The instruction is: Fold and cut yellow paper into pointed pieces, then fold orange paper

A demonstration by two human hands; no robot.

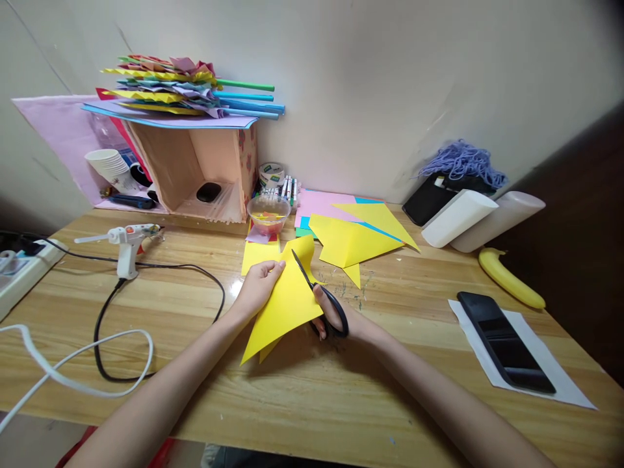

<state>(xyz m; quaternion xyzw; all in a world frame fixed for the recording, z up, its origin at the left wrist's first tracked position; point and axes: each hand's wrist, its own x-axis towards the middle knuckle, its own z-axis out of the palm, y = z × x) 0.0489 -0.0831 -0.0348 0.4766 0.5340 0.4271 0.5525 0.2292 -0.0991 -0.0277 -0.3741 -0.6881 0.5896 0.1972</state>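
Note:
My left hand (260, 286) pinches the left edge of a folded sheet of yellow paper (285, 309), which is held up above the table. My right hand (331, 312) grips a pair of scissors with black handles (341, 318). Their dark blade (301, 266) lies against the upper right part of the sheet, where the paper bends away in a curled flap. How far the blades are apart I cannot tell. Beyond the hands, more cut yellow paper (361, 244) rests on pink and blue sheets (322, 203).
A glue gun (129, 247) with a black cord lies left, near a white cable (121, 334) and power strip (24, 279). Behind stand a cardboard box (248, 169) and a plastic bowl (269, 218). To the right are a phone (504, 341), a banana (509, 278) and white rolls (461, 218).

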